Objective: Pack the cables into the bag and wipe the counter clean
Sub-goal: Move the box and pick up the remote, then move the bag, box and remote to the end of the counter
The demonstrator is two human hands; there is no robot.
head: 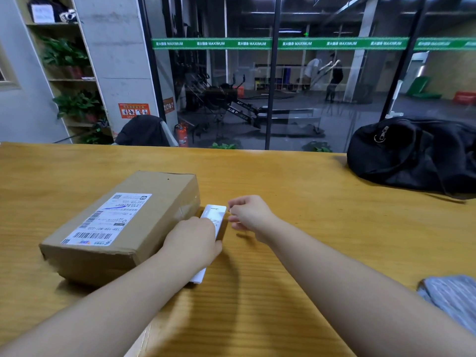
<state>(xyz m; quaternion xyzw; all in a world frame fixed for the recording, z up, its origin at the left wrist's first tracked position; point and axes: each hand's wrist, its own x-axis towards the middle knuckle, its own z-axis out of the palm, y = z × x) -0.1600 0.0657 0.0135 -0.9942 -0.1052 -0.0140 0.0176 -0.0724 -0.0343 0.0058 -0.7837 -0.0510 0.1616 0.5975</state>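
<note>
A long white device (215, 215), shaped like a remote control, lies on the wooden counter (296, 253) right beside a cardboard parcel. My left hand (193, 243) rests on its middle and grips it. My right hand (248, 212) hovers at its far right corner, fingers curled, holding nothing that I can see. A black duffel bag (412, 155) sits at the counter's far right, its zipper pull showing. A grey striped cloth (453, 297) lies at the near right edge. No cable is in view.
A brown cardboard parcel (121, 225) with a shipping label sits left of centre. Beyond the counter's far edge stand a glass wall, a black chair back (144, 130), a red fire extinguisher (181, 135) and shelves with plants (67, 57).
</note>
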